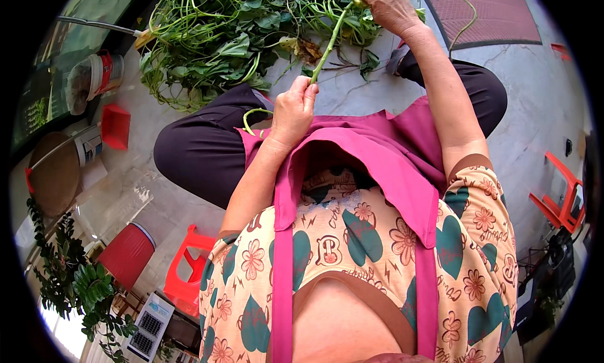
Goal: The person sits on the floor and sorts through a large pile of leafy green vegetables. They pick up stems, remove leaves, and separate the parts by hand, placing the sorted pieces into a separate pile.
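A long green vine stem [331,45] is stretched slantwise between my hands over my lap. My left hand [293,113] grips its near end in a closed fist, thumb on top. Farther off and to the right, my right hand [389,11] is closed around the stem's far end, by a pale green knob. Beyond them lies a big heap of leafy green vines [217,45], with a few brown withered leaves. A loose piece of stem [251,119] curls beside my left wrist, on my magenta apron [402,149].
I sit on a grey marbled floor [528,105] with my legs bent outward. A reddish mat [487,17] lies at the far right. On the left are a red scoop-like container [116,126], buckets [107,73], a red stool [187,262] and a potted plant [91,287]. Another red stool [560,196] stands right.
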